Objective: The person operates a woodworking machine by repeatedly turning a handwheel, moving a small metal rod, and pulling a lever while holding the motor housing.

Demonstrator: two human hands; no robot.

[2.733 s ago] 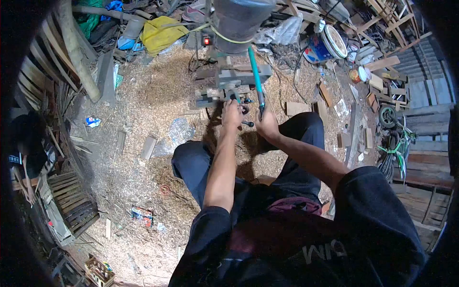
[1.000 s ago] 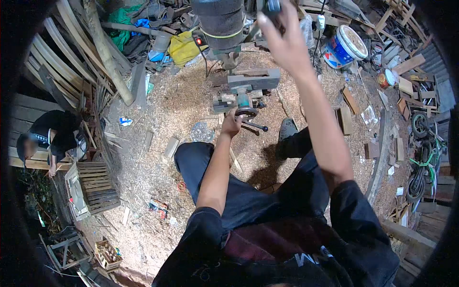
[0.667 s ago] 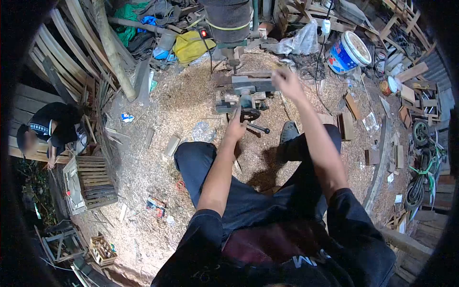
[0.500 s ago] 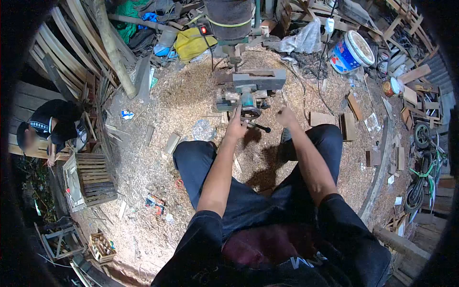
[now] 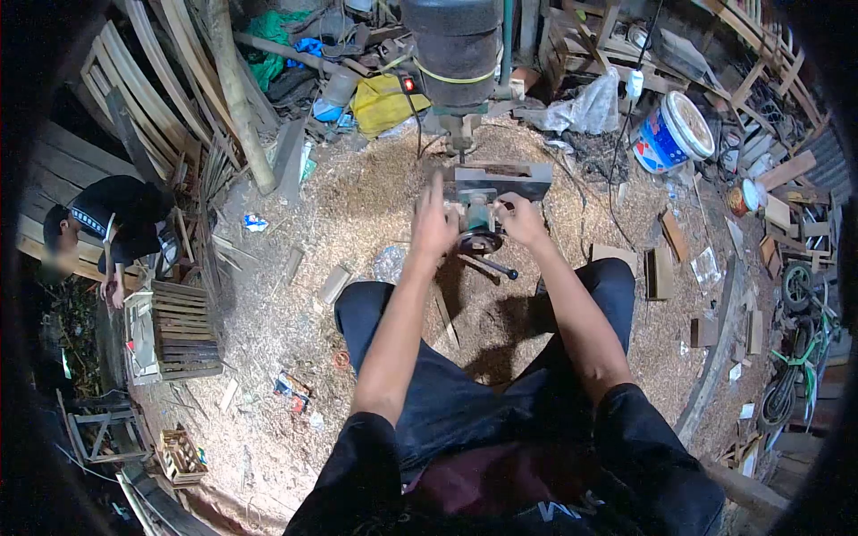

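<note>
A drilling machine with a dark cylindrical motor housing (image 5: 454, 45) stands ahead of me, its bit pointing down at a block clamped in the vise (image 5: 523, 181). My left hand (image 5: 435, 225) is at the left side of the vise, fingers stretched up and apart, its thumb close to the metal. At the vise's right side, my right hand (image 5: 521, 220) has its fingers curled in against a small part that I cannot make out. Between and below both hands sit a round handwheel (image 5: 480, 242) and a lever with a black knob (image 5: 512, 273).
Wood shavings cover the floor (image 5: 259, 330). A paint bucket (image 5: 672, 134), a yellow sack (image 5: 386, 104) and wood scraps (image 5: 660, 273) lie around. Another person (image 5: 116, 219) sits at the left by a slatted crate (image 5: 186, 330). A bicycle (image 5: 795, 348) is at the right.
My right hand has moved left and up to the vise. My left hand has risen off the handwheel area with fingers spread. The view has shifted slightly.
</note>
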